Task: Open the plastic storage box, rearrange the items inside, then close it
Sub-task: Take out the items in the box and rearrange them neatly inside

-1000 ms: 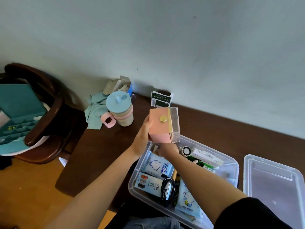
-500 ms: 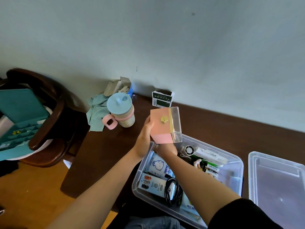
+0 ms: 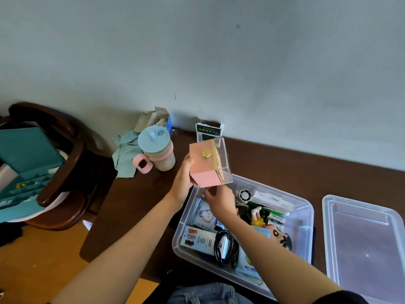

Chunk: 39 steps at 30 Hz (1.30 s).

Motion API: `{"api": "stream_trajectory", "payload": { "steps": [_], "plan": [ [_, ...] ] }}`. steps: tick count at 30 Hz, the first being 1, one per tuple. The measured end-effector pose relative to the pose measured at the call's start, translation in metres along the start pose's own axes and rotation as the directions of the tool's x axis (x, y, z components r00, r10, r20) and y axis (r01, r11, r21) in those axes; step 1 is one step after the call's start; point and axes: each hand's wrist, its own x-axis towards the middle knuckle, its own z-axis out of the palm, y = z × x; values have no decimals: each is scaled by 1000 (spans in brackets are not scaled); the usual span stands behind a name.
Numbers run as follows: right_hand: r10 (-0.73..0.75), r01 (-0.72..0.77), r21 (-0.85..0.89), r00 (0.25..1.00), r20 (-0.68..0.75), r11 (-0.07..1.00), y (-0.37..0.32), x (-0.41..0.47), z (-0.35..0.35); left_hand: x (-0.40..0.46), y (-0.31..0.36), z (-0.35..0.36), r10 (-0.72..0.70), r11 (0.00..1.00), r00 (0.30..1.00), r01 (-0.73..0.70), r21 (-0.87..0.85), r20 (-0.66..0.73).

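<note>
The clear plastic storage box (image 3: 306,218) stands open on the brown table, and its clear lid (image 3: 363,244) lies to its right. Inside are tissue packs, a black cable, markers, a small fan and a cartoon figure. A pink box with a clear lid and a gold knob (image 3: 208,166) is held above the storage box's far left corner. My left hand (image 3: 183,178) grips its left side. Under its bottom edge is my right hand (image 3: 219,199), fingers touching the pink box.
A cup with a blue lid and pink handle (image 3: 156,149) stands left of the pink box, on a teal cloth (image 3: 125,156). A small green-labelled box (image 3: 209,132) and a cardboard carton (image 3: 153,119) sit by the wall. A dark wooden chair (image 3: 54,167) holding teal items is at far left.
The pink box has stayed in both hands above the storage box. The camera view shifted left, so the cartoon figure and more of the box's right side now show.
</note>
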Motion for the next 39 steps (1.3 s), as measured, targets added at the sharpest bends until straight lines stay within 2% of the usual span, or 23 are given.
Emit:
{"api": "stream_trajectory", "payload": {
  "steps": [3,5,8,10,12,14,16,18,21,24,27,29,31,33,36,39],
  "plan": [
    [-124,124,-2,992,31,992,8,-20,-22,-2,-1,-3,45,999,999,-45,26,1],
    [-157,158,-6,986,61,987,21,-35,-41,-4,-5,-5,110,989,993,-114,94,46],
    [-162,162,-23,986,30,986,42,-54,-71,-13,-11,-10,135,935,979,-178,306,156],
    [-130,129,-33,991,-24,991,54,-62,-92,-18,-13,-10,135,830,964,-236,505,229],
    [-97,90,-116,994,-55,989,64,-66,-110,-23,-14,-4,148,730,953,-287,620,266],
    [-89,70,-235,994,-69,969,71,-65,-125,-27,-15,3,160,698,942,-319,641,294],
    [-71,62,-372,997,-9,926,75,-62,-137,-30,-16,5,148,680,936,-330,655,319],
    [-22,57,-514,997,74,856,78,-59,-141,-34,-19,4,134,585,934,-343,735,330],
    [151,-49,-566,979,134,823,82,-58,-138,-38,-27,6,162,326,925,-380,866,345],
    [277,-31,-682,927,255,731,77,-57,-132,-42,-29,24,286,259,896,-413,873,339],
    [366,-37,-671,860,356,740,65,-53,-137,-44,-28,51,415,223,806,-541,811,423],
    [430,-152,-554,802,415,819,65,-48,-139,-45,-26,70,332,271,788,-606,748,519],
    [424,-275,-358,783,455,892,68,-48,-144,-44,-28,91,105,329,788,-603,727,606],
    [377,-262,-300,813,444,917,70,-50,-148,-42,-35,109,-156,227,768,-585,779,622],
    [307,-128,-390,844,440,912,72,-54,-148,-42,-53,119,-389,21,701,-642,767,598],
    [282,-68,-584,916,285,809,72,-55,-147,-43,-64,114,-376,-14,700,-659,752,607]
  ]
}}
